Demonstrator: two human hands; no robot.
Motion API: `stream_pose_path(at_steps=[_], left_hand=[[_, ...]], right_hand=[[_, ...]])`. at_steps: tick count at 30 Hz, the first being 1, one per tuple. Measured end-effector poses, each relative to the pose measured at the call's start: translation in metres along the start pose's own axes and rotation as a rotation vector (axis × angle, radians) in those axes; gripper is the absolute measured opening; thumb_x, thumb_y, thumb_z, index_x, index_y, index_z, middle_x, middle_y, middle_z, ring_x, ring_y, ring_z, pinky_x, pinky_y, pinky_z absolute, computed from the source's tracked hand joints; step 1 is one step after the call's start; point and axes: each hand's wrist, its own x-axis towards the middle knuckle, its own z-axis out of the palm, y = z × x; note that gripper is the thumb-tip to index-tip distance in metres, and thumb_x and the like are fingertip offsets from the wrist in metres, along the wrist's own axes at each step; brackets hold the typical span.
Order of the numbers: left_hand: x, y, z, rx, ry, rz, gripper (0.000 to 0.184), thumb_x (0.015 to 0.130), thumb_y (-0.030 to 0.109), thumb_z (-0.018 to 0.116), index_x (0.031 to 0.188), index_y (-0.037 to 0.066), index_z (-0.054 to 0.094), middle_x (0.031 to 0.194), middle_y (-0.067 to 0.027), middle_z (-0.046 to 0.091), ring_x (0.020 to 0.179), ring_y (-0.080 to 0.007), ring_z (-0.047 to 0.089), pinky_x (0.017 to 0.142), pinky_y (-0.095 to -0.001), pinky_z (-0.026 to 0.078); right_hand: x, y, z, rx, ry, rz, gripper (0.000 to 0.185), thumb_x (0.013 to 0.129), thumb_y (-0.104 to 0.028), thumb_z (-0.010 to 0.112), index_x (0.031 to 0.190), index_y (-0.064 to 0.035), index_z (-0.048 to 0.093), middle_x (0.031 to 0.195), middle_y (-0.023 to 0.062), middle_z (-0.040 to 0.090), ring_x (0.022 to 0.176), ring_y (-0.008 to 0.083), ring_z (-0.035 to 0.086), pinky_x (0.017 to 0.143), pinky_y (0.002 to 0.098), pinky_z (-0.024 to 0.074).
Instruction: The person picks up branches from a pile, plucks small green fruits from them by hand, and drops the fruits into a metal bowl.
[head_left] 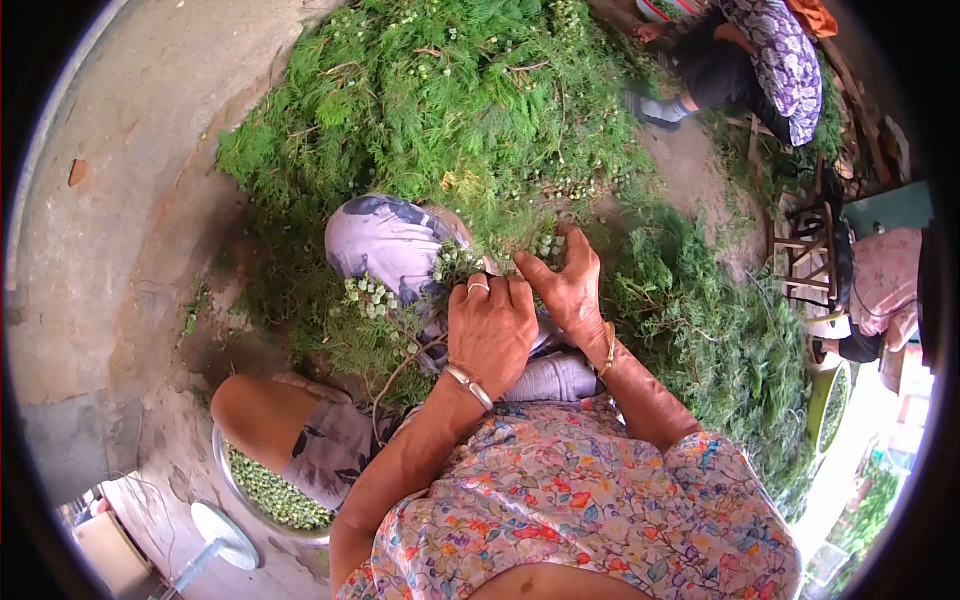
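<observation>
My left hand, with a ring and a silver bracelet, is closed round a leafy green branch. Round pale green cones cluster on the branch, and its bare stem curves down by my left forearm. Close on the right is my right hand, wearing a gold bracelet. Its thumb and index finger are spread, with a small cone cluster just beyond the gap between them. Whether they touch that cluster is unclear. Below both hands lies patterned cloth over my lap.
A large heap of green branches lies ahead, with more foliage on the right. A metal basin of green cones stands at lower left. One person sits at upper right, another at far right near a wooden stool.
</observation>
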Motion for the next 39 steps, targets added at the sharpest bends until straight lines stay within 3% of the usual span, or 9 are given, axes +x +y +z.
stream_pose_path(at_steps=[4,6,10,13,15,21,27,39], left_hand=[[0.000,-0.001,-0.001,0.007,-0.014,0.038,0.023,0.073,0.009,0.054,0.093,-0.002,0.058,0.077,-0.0108,0.058,0.079,-0.0269,0.055,0.070,-0.0394,0.044],[0.001,-0.001,-0.001,0.010,-0.016,0.042,0.023,0.074,0.009,0.054,0.093,-0.002,0.058,0.076,-0.0106,0.058,0.079,-0.0267,0.055,0.070,-0.0391,0.044],[0.000,-0.002,-0.001,-0.010,0.001,0.046,0.020,0.073,0.009,0.055,0.090,-0.001,0.058,0.075,-0.0102,0.058,0.078,-0.0266,0.055,0.070,-0.0388,0.044],[-0.001,-0.003,0.000,-0.038,0.028,0.053,0.019,0.072,0.008,0.055,0.088,-0.001,0.058,0.074,-0.0100,0.057,0.077,-0.0267,0.054,0.068,-0.0390,0.043],[-0.001,-0.004,0.001,-0.049,0.032,0.056,0.018,0.072,0.008,0.055,0.087,0.000,0.058,0.073,-0.0099,0.056,0.076,-0.0268,0.054,0.067,-0.0392,0.043],[-0.001,-0.004,0.003,-0.043,0.079,0.072,0.014,0.071,0.008,0.055,0.083,0.002,0.056,0.073,-0.0095,0.056,0.075,-0.0269,0.054,0.066,-0.0393,0.043],[0.000,-0.005,0.002,-0.072,0.009,0.105,0.010,0.071,0.009,0.055,0.080,0.004,0.055,0.070,-0.0091,0.056,0.073,-0.0272,0.055,0.066,-0.0403,0.044],[0.003,-0.007,0.005,-0.060,-0.026,0.137,0.008,0.070,0.009,0.055,0.076,0.004,0.053,0.066,-0.0097,0.055,0.068,-0.0267,0.056,0.063,-0.0395,0.044]], right_hand=[[0.004,0.004,0.001,0.033,-0.033,-0.058,0.054,0.072,-0.020,0.073,0.114,0.0048,0.049,0.089,0.0260,0.062,0.074,0.0332,0.063,0.068,0.0383,0.0506],[0.007,0.009,0.004,0.084,-0.039,-0.227,0.044,0.075,-0.015,0.069,0.113,0.0006,0.052,0.089,0.0245,0.062,0.070,0.0324,0.062,0.066,0.0379,0.0503],[0.007,0.025,0.003,0.067,-0.154,-0.227,0.033,0.077,-0.012,0.065,0.108,-0.0009,0.057,0.085,0.0225,0.062,0.066,0.0287,0.061,0.063,0.0362,0.0494],[0.007,0.024,-0.001,0.147,-0.311,-0.079,0.026,0.079,-0.012,0.064,0.100,0.0021,0.060,0.080,0.0194,0.063,0.065,0.0222,0.060,0.061,0.0342,0.0484],[0.009,0.015,-0.007,0.269,-0.431,0.145,0.027,0.078,-0.014,0.066,0.097,0.0041,0.061,0.079,0.0157,0.065,0.067,0.0171,0.058,0.061,0.0323,0.0479],[0.011,0.021,-0.004,0.069,-0.343,0.083,0.032,0.072,-0.016,0.069,0.096,0.0044,0.061,0.080,0.0142,0.065,0.069,0.0156,0.059,0.064,0.0310,0.0488],[0.010,0.025,0.006,0.113,-0.283,0.021,0.029,0.069,-0.013,0.067,0.092,0.0035,0.063,0.073,0.0168,0.064,0.065,0.0161,0.060,0.062,0.0321,0.0492],[0.025,0.026,0.020,0.141,-0.302,0.049,0.021,0.075,-0.013,0.060,0.088,0.0035,0.065,0.066,0.0178,0.062,0.061,0.0160,0.058,0.059,0.0341,0.0481]])
